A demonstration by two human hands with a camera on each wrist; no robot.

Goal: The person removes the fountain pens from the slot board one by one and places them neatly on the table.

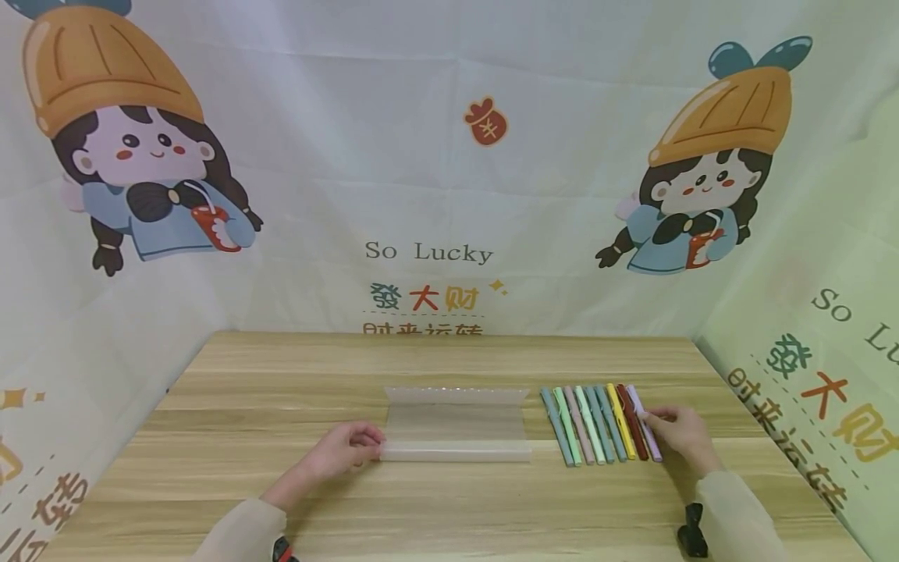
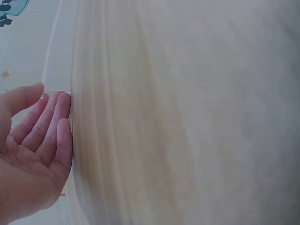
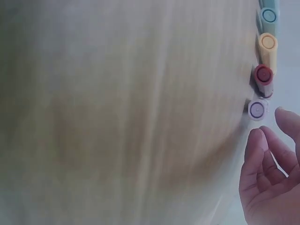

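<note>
A clear plastic case (image 1: 456, 425) lies spread on the table, its flap folded up at the back and a whitish strip along the front. My left hand (image 1: 351, 446) is at the strip's left end, fingertips right at the edge. In the left wrist view that hand (image 2: 40, 145) has its thumb apart from loosely bent fingers. Right of the case is a row of capped pens in several colours, with a yellow pen (image 1: 621, 421) and a dark red pen (image 1: 633, 423) among them. At the row's right end, my right hand (image 1: 677, 433) has its fingertips against a lavender pen (image 3: 257, 109).
The wooden table (image 1: 449, 515) reaches back to a printed cloth (image 1: 316, 195) that hangs behind it and along both sides. A dark wrist strap (image 1: 693, 531) shows by the right sleeve (image 1: 737, 511).
</note>
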